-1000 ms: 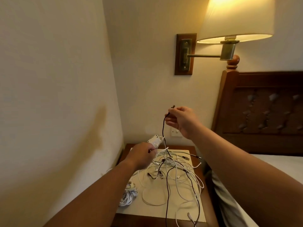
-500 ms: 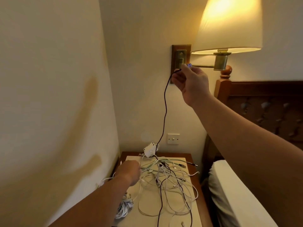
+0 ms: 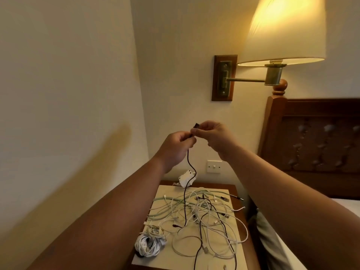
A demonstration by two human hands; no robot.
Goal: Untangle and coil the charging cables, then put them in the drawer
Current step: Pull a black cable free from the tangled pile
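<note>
A thin black cable (image 3: 188,166) hangs from both my hands down into a tangle of white, pale green and black cables (image 3: 202,213) on the bedside table (image 3: 241,248). My right hand (image 3: 214,137) pinches the cable's black plug end at chest height. Just left of it, my left hand (image 3: 175,147) grips the same cable a little below the plug. A coiled white cable bundle (image 3: 149,244) lies at the table's front left corner. A white adapter (image 3: 186,177) sits at the back of the table.
A cream mat (image 3: 165,191) covers the table top under the cables. Wall on the left, a light switch (image 3: 214,166) behind the table. A lit wall lamp (image 3: 282,36) hangs above right. The wooden headboard (image 3: 315,145) and the bed (image 3: 272,250) stand close on the right.
My right hand has come down from near the lamp bracket with the black plug. My left hand has risen off the table and taken hold of the black cable beside it.
</note>
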